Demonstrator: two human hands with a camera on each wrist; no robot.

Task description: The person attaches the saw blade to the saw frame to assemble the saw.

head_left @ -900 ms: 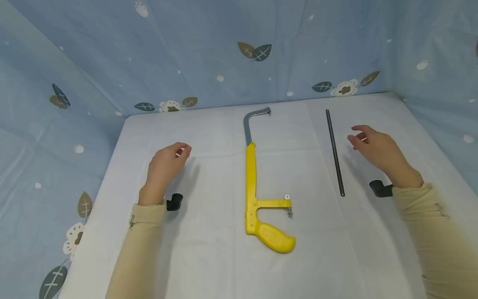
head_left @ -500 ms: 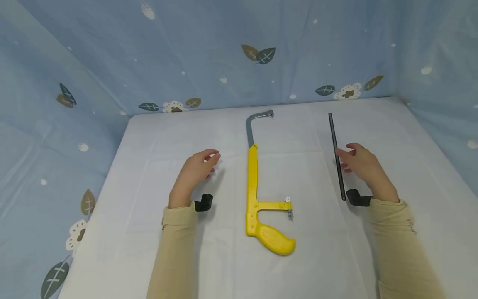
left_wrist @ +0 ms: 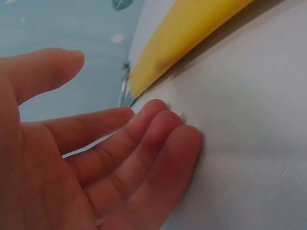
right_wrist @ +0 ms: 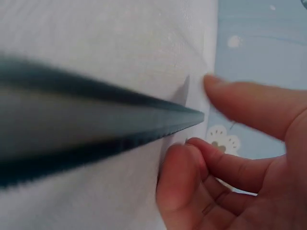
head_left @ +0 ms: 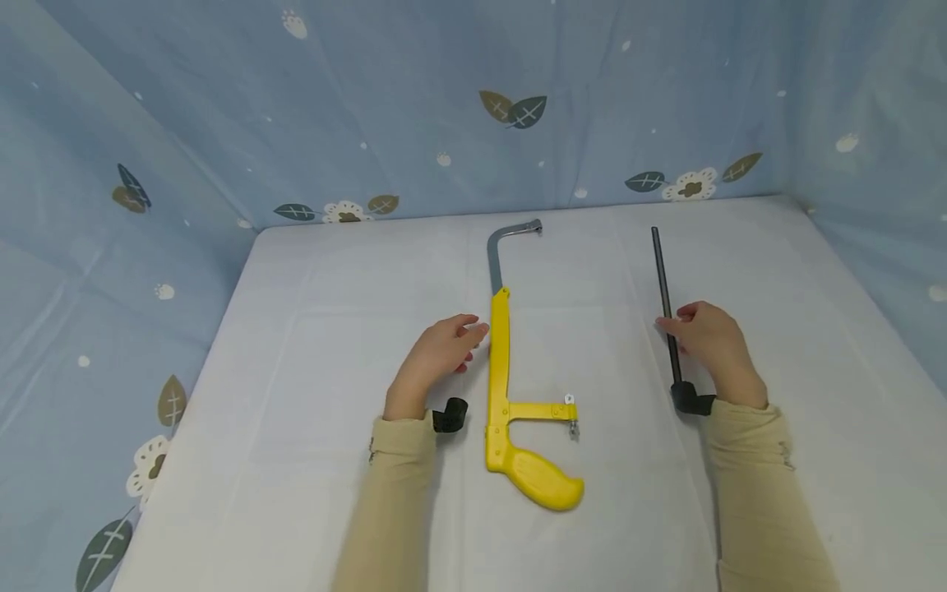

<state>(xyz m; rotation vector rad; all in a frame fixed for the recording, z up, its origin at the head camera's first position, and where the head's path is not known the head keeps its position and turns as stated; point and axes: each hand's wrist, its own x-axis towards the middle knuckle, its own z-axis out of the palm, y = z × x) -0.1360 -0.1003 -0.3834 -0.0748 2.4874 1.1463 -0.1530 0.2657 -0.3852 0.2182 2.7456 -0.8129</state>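
A yellow hacksaw frame (head_left: 500, 353) with a grey metal arm lies in the middle of the white table. No blade is fitted between its ends. Just left of its long bar is my left hand (head_left: 438, 355), fingers loosely bent; in the left wrist view the hand (left_wrist: 72, 167) holds nothing, below the yellow bar (left_wrist: 177, 38). On the right lies a dark, narrow hacksaw blade (head_left: 662, 271). My right hand (head_left: 710, 345) reaches over the blade's middle with its thumb across it. In the right wrist view, the blade (right_wrist: 96, 120) passes the gap between spread thumb and fingers.
A white cloth covers the table (head_left: 333, 329). Blue patterned fabric (head_left: 407, 99) rises behind it and at both sides. Black wrist cameras (head_left: 451, 415) sit at each cuff; the right camera (head_left: 691, 399) overlaps the blade's near end in the head view.
My left hand has moved right, up to the hacksaw frame's bar. The right hand has come left and nearer, over the blade. Frame and blade stay in place.
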